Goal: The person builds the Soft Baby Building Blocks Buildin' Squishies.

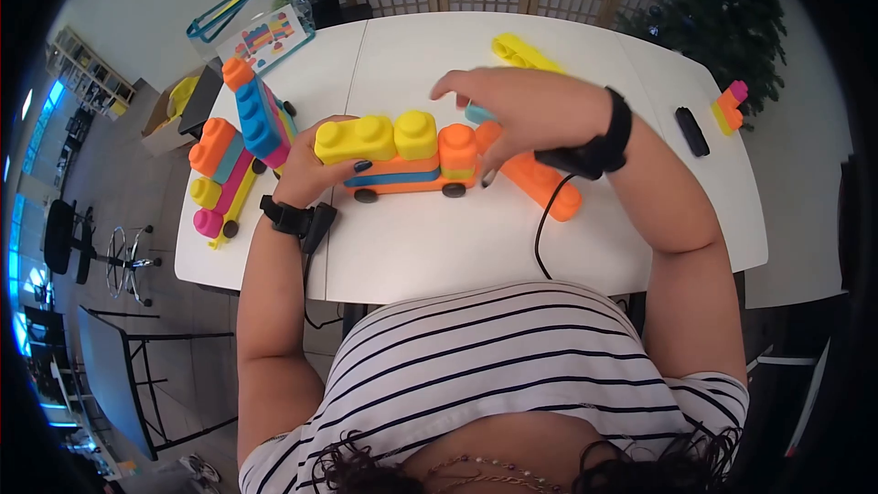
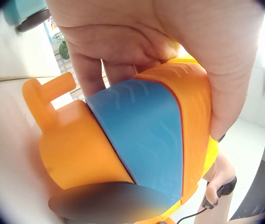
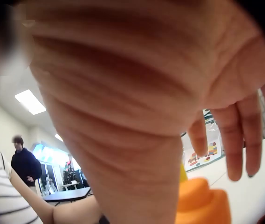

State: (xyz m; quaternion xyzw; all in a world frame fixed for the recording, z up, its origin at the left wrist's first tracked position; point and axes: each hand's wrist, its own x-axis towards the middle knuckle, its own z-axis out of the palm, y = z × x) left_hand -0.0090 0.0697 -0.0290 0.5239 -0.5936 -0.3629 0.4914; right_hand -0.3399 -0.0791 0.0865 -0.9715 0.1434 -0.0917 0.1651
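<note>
A toy block vehicle [image 1: 393,169], orange and blue with yellow blocks on top and dark wheels, stands on the white table. My left hand [image 1: 306,169] grips its left end, thumb on the near side and fingers round the far side. In the left wrist view, the palm covers the top of the blue block [image 2: 139,126], above an orange base with a hook. My right hand [image 1: 549,114] is over the table just right of the vehicle's orange end block [image 1: 457,142], fingers extended and holding nothing. A teal piece [image 1: 478,114] and an orange piece [image 1: 549,192] lie partly hidden below it.
Two more block vehicles stand at the left, one tall with a blue block [image 1: 259,128], one with a pink block [image 1: 208,222]. Yellow pieces [image 1: 526,52] lie at the back. A black object [image 1: 692,131] and small orange-pink blocks [image 1: 729,110] are at right. A clear bag [image 1: 265,41] stands back left.
</note>
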